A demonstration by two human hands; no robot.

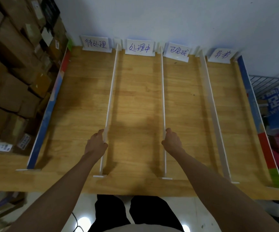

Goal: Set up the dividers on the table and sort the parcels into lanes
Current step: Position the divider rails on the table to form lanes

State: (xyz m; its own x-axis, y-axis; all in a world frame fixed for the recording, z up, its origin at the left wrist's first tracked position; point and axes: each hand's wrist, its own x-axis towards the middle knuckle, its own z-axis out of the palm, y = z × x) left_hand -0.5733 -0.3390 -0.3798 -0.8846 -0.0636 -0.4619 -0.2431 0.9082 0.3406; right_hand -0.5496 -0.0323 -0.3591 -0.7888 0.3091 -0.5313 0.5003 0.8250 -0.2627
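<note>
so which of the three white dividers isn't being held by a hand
The rightmost white divider, between the third and fourth label cards. The left hand grips the left divider and the right hand grips the middle divider.

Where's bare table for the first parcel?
All four lanes show bare wood. Widest: the lane between the left blue wall and the left divider. Tightest is the middle lane, with the left hand and right hand gripping the left divider and the middle divider.

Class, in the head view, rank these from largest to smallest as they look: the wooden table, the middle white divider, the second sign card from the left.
1. wooden table
2. middle white divider
3. sign card
</note>
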